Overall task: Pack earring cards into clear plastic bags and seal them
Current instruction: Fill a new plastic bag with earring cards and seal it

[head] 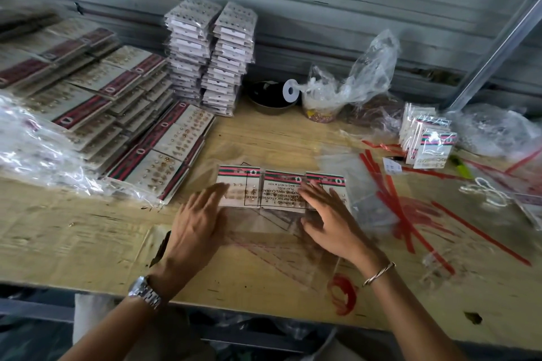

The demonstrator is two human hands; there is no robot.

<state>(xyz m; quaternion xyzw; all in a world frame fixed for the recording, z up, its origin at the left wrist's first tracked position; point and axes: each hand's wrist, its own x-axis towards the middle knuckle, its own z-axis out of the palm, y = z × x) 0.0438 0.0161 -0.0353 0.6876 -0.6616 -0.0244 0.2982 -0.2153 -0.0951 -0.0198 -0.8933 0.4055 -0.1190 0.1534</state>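
Head view showed both hands flat and open on a clear plastic bag point(281, 214) lying near the middle of the wooden table point(88, 231), toward its front edge. Three earring cards point(281, 187) sat side by side inside the bag, under its printed warning panel. The left hand point(196, 220) pressed the left card with fingers spread, gripping nothing; the right hand point(328, 214) pressed the right card likewise. Red strips point(393, 193) lay scattered toward the right edge. Stacked card packs point(211, 56) stood at the back edge. Loose cards point(117, 102) covered the back left corner.
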